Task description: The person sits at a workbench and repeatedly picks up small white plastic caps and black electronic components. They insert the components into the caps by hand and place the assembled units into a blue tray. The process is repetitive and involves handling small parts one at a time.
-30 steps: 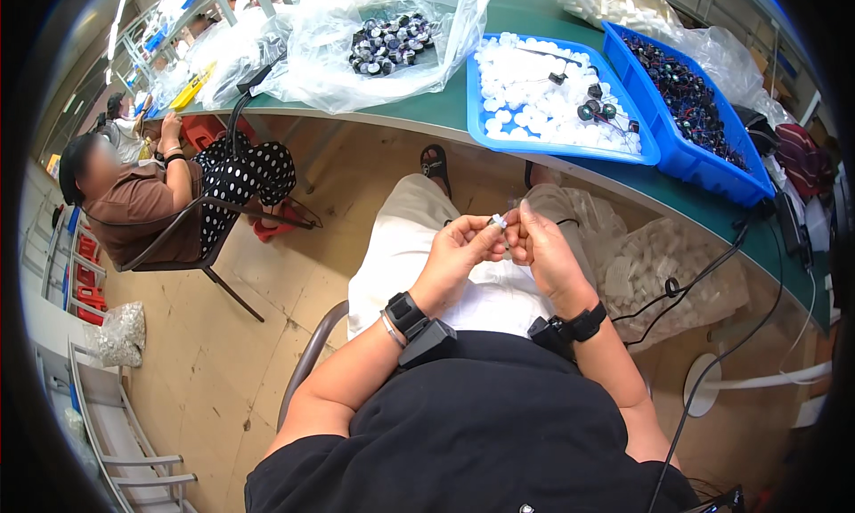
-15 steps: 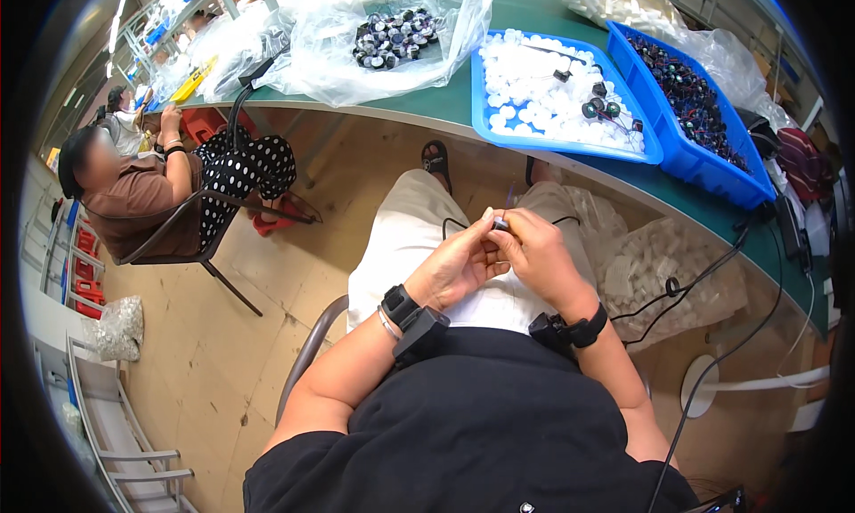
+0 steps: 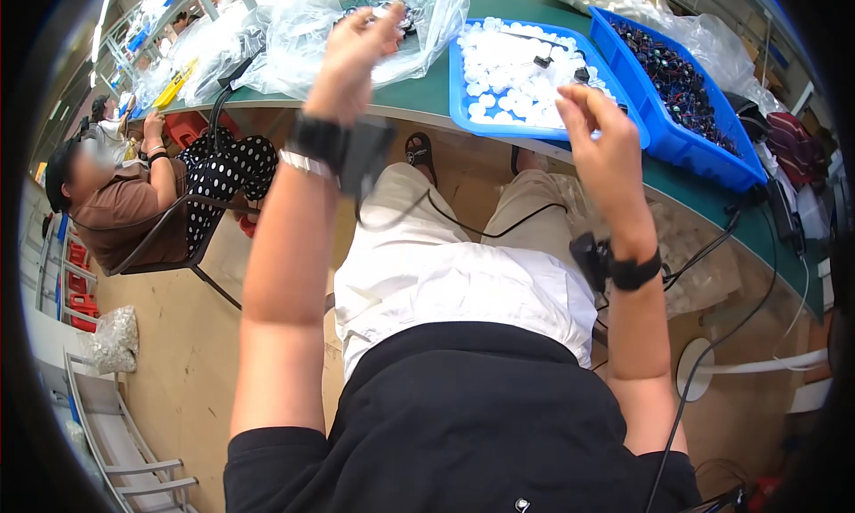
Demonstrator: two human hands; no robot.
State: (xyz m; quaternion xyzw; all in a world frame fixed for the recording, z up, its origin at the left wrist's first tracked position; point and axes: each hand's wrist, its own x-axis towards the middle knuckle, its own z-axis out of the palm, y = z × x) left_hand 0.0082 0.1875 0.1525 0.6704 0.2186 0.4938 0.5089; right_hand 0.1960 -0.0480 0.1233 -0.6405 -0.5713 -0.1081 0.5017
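My left hand [image 3: 352,63] is raised over the clear plastic bag [image 3: 303,45] on the bench, beside the small dark-and-white round parts [image 3: 408,21] heaped in it. Its fingers are smeared by motion; a whitish spot shows at their tips, too blurred to name. Above the near edge of the shallow blue tray [image 3: 460,112] hovers my right hand [image 3: 610,143], fingers bent and loosely apart from the thumb, with nothing visible in them. White round caps [image 3: 508,68] fill much of the tray. A few black parts with leads [image 3: 541,61] lie on top of them.
A deeper blue bin [image 3: 686,148] of dark wired parts stands right of the tray. Black cables [image 3: 748,308] hang at the bench's right end. On the left a person [image 3: 125,192] sits on a chair. A bag of white pieces [image 3: 704,277] lies under the bench.
My hands were together over my lap around a small dark part. They have separated: the left went up to the plastic bag, the right up to the tray's edge.
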